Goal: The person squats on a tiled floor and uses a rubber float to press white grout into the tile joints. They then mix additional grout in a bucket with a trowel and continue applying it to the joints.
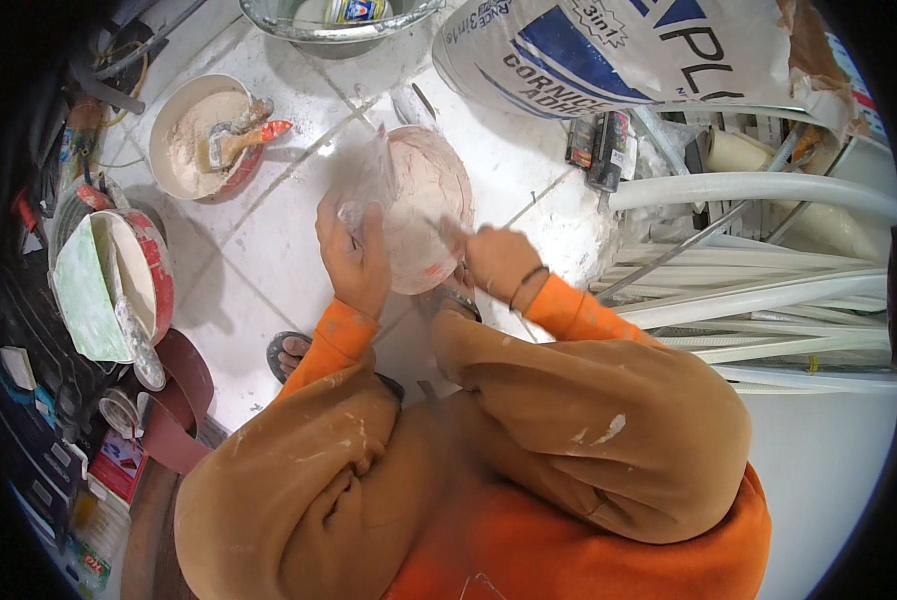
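In the head view, a round container (424, 190) holding pale pinkish powder or paste sits between my knees, with clear crumpled plastic (369, 175) at its left rim. My left hand (354, 260) grips the plastic on that side, fingers curled. My right hand (499, 262) is closed on a tool reaching into the pale material at the container's right; the tool is too blurred to identify. Up and left, a white bowl (174, 170) of powder holds an orange-handled brush (239, 145).
A large cornice adhesive sack (619, 60) lies at top right, beside white trim lengths (769, 290) and pipes. A grey basin (344, 35) is at top. A red-and-white bucket (144, 250) with a green board stands left amid clutter. My sandalled feet rest on the tiles (229, 260).
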Motion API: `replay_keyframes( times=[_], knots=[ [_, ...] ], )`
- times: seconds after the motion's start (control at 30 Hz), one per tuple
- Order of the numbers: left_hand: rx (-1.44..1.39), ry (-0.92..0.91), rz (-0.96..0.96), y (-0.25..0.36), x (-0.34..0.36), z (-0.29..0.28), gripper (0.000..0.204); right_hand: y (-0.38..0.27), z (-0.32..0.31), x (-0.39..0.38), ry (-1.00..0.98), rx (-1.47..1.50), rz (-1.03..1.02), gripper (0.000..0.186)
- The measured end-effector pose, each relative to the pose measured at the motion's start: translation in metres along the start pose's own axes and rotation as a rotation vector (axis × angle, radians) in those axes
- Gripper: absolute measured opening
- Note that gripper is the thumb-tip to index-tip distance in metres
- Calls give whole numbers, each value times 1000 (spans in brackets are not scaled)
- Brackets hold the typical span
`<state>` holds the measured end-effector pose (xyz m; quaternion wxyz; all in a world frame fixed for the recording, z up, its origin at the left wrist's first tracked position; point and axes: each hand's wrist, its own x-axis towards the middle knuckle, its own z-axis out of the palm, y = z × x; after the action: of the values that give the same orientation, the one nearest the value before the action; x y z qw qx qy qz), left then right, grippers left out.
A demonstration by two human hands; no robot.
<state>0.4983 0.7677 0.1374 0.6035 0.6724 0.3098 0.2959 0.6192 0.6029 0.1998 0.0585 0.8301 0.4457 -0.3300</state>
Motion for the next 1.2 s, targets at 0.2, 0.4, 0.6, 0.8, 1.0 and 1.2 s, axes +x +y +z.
replay_keyframes(
  times=[0.2, 0.4, 0.6, 0.8, 1.0, 1.2],
  knots=[
    [145, -74, 86, 0, 5, -9, 45, 16, -28, 21, -17, -39, 30, 62],
    [-8, 22, -70, 4, 10, -7, 34, -9, -13, -13, -46, -9, -58, 54],
    [-79, -5, -158, -9, 10, -8, 35, -8, -39, 37, 84, -65, -55, 64],
    [4, 79, -229, -7, 10, -5, 36, -12, -19, -2, -37, -73, -195, 67],
    [28, -39, -107, -5, 12, -7, 37, -10, -25, 18, 101, -48, -132, 58],
    [126, -6, -72, -15, 16, -15, 35, 8, -31, -4, 1, 33, -195, 56]
  ],
)
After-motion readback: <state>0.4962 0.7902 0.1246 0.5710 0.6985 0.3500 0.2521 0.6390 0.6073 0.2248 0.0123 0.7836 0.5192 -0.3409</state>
